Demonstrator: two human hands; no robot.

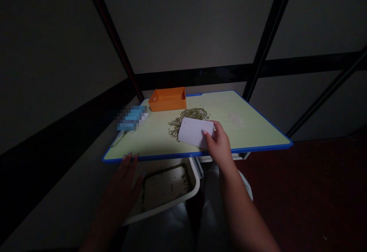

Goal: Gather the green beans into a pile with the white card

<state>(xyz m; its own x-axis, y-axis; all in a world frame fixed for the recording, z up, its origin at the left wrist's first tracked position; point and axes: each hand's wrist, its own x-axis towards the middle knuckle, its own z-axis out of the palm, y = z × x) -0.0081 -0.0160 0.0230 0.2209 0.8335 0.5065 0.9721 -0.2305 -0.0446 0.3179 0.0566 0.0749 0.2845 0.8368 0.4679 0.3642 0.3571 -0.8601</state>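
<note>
My right hand (220,144) grips a flat white plastic scraper (195,131) by its right end, thumb on top. The scraper has rounded corners and a small hole near one of them. It is tilted over the near side of a spread pile of small green-brown grains (196,112) on the table. My left hand (126,179) holds nothing, its fingers apart, with the fingertips at the table's front edge beside a white open bin (196,181). More of the dark grains lie in the bin, mostly along its inner edges.
The pale green tabletop (258,131) has a blue rim. An orange open box (169,101) stands at the back left. Left of the pile is a blurred blue item (132,118) with a white loop. A thin patch of whitish grains (236,119) lies on the right. Wall panels stand behind.
</note>
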